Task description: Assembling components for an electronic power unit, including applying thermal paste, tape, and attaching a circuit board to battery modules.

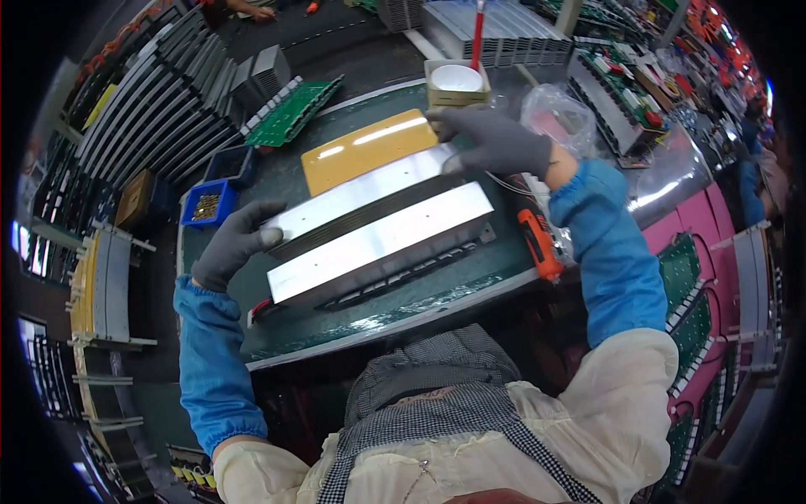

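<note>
My left hand (232,245), in a grey glove with pale fingertips, closes round the left end of a long silver finned aluminium heat sink (361,195). At the other end of this bar is my right hand (495,141), also gloved, with its thumb and fingers gripping it. A second silver metal block (382,242) lies parallel on the near side, with dark parts along its lower edge and red wires (262,307) at its left end. Just beyond the held heat sink is a shiny yellow plate (369,151); the bar partly hides its near edge.
A blue bin (195,217) of small brass-coloured parts stands left, near a green circuit board (290,113). An orange electric screwdriver (539,244) lies right. Farther back are a white bowl (456,78) in a box, a plastic bag (558,118) and stacked metal profiles (504,34).
</note>
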Demonstrator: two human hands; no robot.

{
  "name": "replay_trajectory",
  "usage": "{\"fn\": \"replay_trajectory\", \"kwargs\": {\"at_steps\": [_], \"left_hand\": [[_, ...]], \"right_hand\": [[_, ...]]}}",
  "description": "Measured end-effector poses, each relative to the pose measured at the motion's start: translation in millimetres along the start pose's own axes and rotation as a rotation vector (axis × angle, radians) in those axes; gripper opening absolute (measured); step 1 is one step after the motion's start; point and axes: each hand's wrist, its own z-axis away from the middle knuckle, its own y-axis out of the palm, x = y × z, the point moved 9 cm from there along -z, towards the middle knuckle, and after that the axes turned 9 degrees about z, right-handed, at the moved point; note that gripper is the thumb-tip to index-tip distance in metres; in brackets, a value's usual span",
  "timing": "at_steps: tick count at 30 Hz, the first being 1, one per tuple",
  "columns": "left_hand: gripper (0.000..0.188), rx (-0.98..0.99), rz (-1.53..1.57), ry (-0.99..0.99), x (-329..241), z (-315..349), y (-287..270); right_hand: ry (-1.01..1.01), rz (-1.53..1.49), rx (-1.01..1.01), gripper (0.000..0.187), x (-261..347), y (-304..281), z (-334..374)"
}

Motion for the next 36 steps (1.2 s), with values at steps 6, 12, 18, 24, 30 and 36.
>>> {"fn": "replay_trajectory", "kwargs": {"at_steps": [6, 12, 18, 24, 30, 36], "left_hand": [[0.078, -0.108, 0.001, 0.109, -4, -21, -54], [0.063, -0.267, -0.077, 0.133, 38, -6, -64], [0.048, -0.681, -0.026, 0.101, 79, 81, -73], [0.047, -0.885, 0.035, 0.099, 113, 131, -77], [0.045, -0.907, 0.088, 0.164, 94, 128, -69], [0.04, -0.895, 0.125, 0.176, 103, 123, -53]], "right_hand": [[0.034, -0.271, -0.148, 0.064, -45, -21, -26], [-0.081, 0.138, 0.293, 0.087, -60, 63, -110], [-0.017, 0.472, 0.444, 0.121, -65, 97, -133], [0.008, 0.235, 0.479, 0.129, -89, 97, -138], [-0.06, 0.249, 0.304, 0.131, -89, 91, -139], [0.148, 0.274, 0.586, 0.131, -101, 103, -151]]}}
